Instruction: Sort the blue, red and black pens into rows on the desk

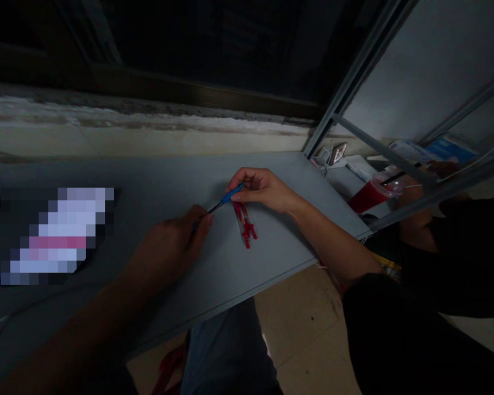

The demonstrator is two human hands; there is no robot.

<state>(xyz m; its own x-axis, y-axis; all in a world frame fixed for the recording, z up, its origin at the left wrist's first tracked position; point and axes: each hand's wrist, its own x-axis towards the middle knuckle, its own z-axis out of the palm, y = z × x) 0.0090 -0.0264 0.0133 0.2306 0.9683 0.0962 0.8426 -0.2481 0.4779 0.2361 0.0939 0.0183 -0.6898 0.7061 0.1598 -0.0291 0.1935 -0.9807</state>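
Note:
A slim pen-like stick (229, 195), blue at one end and dark at the other, slants between my two hands above the table (267, 263). My left hand (177, 236) is closed around its dark lower end, dim in shadow. At the blue upper end, my right hand (261, 189) pinches with thumb and fingers. Just below the right hand lie thin red pieces (247, 227) that seem partly clear, flat on the table; their upper ends are partly hidden by that hand. I cannot make out what kind they are.
A phone-like lit screen (57, 236), blurred out, lies at the left near a cable (8, 315). Metal frame bars (337, 93) rise at the table's right end. Beyond them are a cup of red drink (372, 192), a propped phone (338, 153) and another person's arm (415, 203).

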